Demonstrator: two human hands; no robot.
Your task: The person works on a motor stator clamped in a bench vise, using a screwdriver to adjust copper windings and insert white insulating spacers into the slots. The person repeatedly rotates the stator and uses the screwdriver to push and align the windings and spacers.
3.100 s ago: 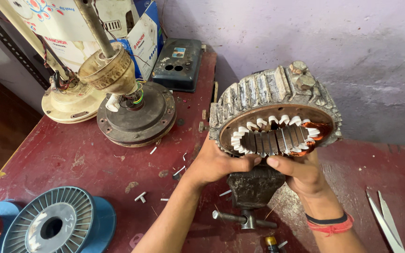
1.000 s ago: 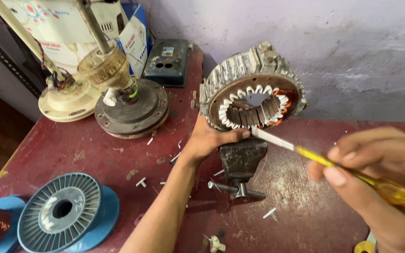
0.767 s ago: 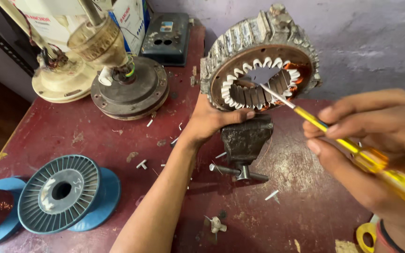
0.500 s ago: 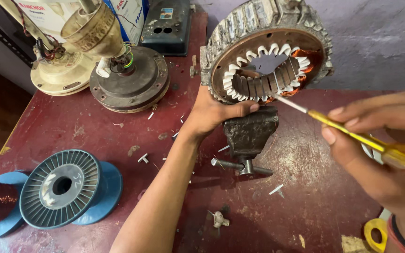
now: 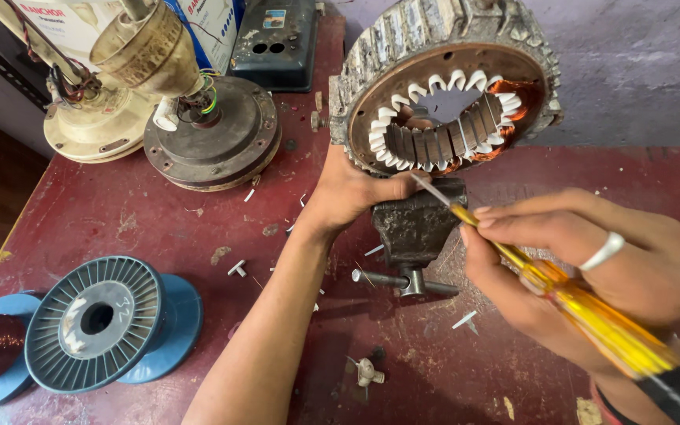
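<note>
A round fan-motor stator (image 5: 442, 75) with white slot liners and copper windings stands on edge in a small bench vise (image 5: 417, 228). My left hand (image 5: 352, 189) grips its lower left rim, thumb at the inner edge. My right hand (image 5: 592, 271), with a ring on one finger, holds a yellow-handled screwdriver (image 5: 560, 287). The screwdriver's metal tip points up-left and sits just below the stator's lower inner teeth, close to my left thumb.
On the dark red bench (image 5: 120, 220) stand a dismantled fan motor (image 5: 210, 138) with a cream housing (image 5: 92, 118), a dark switch box (image 5: 281, 43), and blue wire spools (image 5: 108, 323) at the front left. Small white scraps and a wing nut (image 5: 365, 371) lie about.
My right hand left the stator, came back holding the screwdriver and brought its tip to the stator's lower edge. The view moved closer; my left hand kept its grip.
</note>
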